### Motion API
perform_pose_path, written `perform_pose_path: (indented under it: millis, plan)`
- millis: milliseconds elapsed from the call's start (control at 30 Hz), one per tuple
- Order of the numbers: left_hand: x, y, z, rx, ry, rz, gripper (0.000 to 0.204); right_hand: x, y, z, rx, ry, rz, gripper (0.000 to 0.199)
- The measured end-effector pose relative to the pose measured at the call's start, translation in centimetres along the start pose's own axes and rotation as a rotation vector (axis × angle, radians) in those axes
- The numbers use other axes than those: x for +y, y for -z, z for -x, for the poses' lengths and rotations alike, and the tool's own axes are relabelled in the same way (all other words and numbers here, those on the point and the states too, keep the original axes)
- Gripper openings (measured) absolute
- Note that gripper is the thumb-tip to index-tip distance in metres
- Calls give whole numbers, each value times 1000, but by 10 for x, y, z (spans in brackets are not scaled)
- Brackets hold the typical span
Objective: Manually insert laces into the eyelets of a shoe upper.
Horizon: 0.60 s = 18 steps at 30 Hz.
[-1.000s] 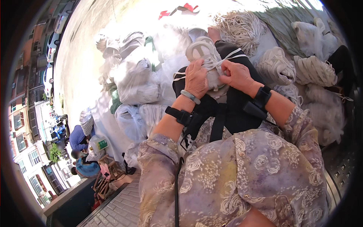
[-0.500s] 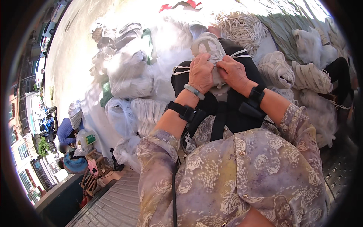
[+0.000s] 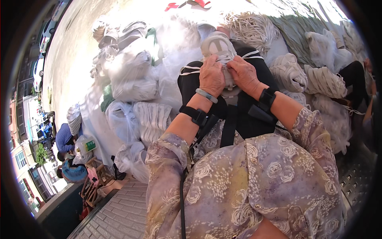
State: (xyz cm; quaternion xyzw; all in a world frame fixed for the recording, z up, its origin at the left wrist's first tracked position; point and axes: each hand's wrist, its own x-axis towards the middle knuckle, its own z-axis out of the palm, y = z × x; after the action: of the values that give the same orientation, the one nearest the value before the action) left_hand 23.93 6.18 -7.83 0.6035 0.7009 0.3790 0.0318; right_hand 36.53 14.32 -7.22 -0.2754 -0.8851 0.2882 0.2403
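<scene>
A beige and white shoe upper (image 3: 218,44) rests on my black-clad lap, its mesh toe pointing away from me. White lacing crosses its front between my hands. My left hand (image 3: 212,76) is closed on the upper's left side, fingertips at the lacing. From the right, my right hand (image 3: 242,73) pinches at the same lacing, thumb and forefinger together. My fingers cover whether a lace end is between them. A loose white lace (image 3: 190,70) lies over my left knee, and another white lace (image 3: 251,54) over the right.
Bundles of stacked uppers in clear plastic (image 3: 133,81) lie to the left. A tangled heap of white laces (image 3: 254,30) sits beyond my knees. At right are more bundled uppers (image 3: 288,72) and another person's dark-clad leg (image 3: 352,77). Other people (image 3: 65,137) sit at far left.
Both hands stay at the lacing with small finger shifts; the left fingers are slightly more raised. The view has moved slightly. At the right rim, more of another person's arm shows.
</scene>
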Motion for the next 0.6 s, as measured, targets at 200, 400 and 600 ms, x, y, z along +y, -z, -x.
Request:
perform_pose_path:
  millis: [200,400,600]
  plan:
    - [9,0,-6,3,0,-78,8,4,-2,1,-7,25,61,2]
    - [5,1,-2,-39,49,-24,7,5,2,-4,-129,71,118,7]
    - [10,-5,-3,-25,48,-93,5,11,5,-7,-225,67,181,16]
